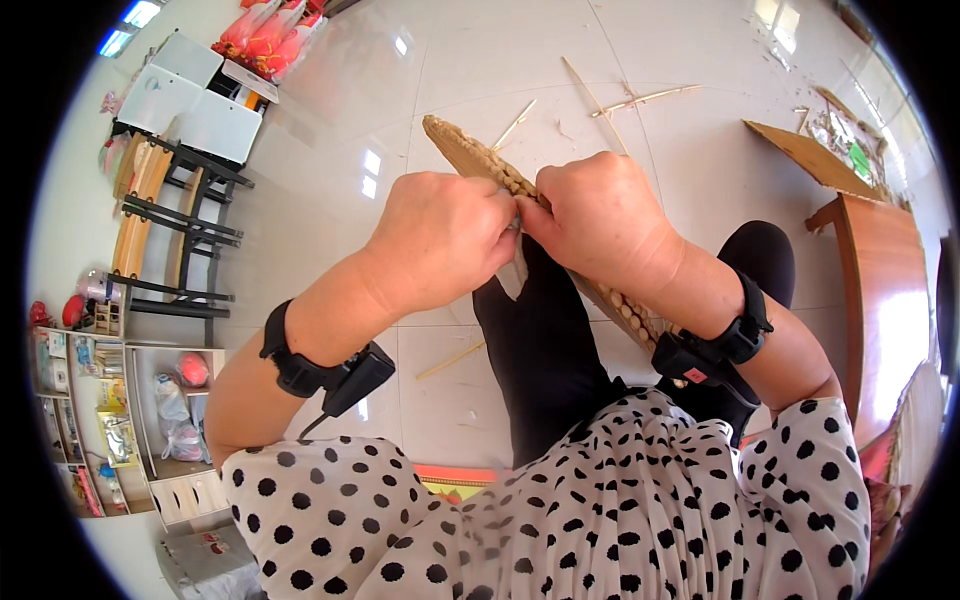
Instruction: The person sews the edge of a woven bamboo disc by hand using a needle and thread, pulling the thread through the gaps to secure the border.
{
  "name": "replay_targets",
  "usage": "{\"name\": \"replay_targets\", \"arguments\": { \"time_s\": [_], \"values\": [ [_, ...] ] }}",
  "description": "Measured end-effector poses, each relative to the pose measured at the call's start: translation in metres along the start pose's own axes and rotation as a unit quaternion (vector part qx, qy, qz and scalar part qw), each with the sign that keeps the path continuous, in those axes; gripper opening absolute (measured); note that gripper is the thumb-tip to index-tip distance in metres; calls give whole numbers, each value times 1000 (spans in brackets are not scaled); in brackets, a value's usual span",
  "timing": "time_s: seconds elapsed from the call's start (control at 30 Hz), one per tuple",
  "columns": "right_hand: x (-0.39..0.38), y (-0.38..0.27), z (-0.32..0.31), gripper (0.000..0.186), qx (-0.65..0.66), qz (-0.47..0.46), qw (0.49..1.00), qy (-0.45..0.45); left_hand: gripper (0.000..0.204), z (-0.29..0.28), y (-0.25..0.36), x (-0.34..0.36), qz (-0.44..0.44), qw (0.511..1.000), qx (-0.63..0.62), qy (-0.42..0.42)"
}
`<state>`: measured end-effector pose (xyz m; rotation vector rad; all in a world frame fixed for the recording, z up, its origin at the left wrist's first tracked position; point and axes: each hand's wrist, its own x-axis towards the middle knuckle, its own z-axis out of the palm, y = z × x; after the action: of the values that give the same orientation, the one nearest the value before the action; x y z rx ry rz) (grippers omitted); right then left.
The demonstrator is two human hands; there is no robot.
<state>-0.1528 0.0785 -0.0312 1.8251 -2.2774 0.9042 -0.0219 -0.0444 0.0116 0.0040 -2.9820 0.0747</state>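
Observation:
A long brown board (460, 150), resembling cardboard and lined along one edge with small pale rounded pieces, slants across my legs. My left hand (435, 235) is closed at the board's middle, its fingertips pinching something small that I cannot make out. My right hand (600, 220) grips the board just beside it, thumb pressed at the same spot, fingers curled. A thin pale piece (515, 270) hangs below my fingers. My hands hide the middle of the board.
Thin sticks (650, 97) lie on the tiled floor (340, 80). A wooden table (870, 280) and brown sheet (800, 160) are at right. Black-framed furniture (170, 240), white boards (200, 110), red bags (265, 40) and shelves (140, 400) line the left.

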Motion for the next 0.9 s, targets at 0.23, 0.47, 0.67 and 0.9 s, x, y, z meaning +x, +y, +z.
{"name": "replay_targets", "arguments": {
  "time_s": [0.23, 0.47, 0.67, 0.9],
  "values": [
    [2, 9, 4, 28, -52, -22, 998, 34, 15, -6, -6, -22, 59, 996, -37, -52],
    [9, 43, -19, 32, -24, 77, 995, 58, 21, -19, -12, -65, -41, 997, -58, -37],
    [16, 41, -13, 37, 17, 78, 996, 51, 21, 4, -22, -105, -192, 962, -192, 37],
    [18, 73, -14, 36, -125, 102, 987, 8, 26, 127, -31, -316, -533, 796, -273, 89]
  ]
}}
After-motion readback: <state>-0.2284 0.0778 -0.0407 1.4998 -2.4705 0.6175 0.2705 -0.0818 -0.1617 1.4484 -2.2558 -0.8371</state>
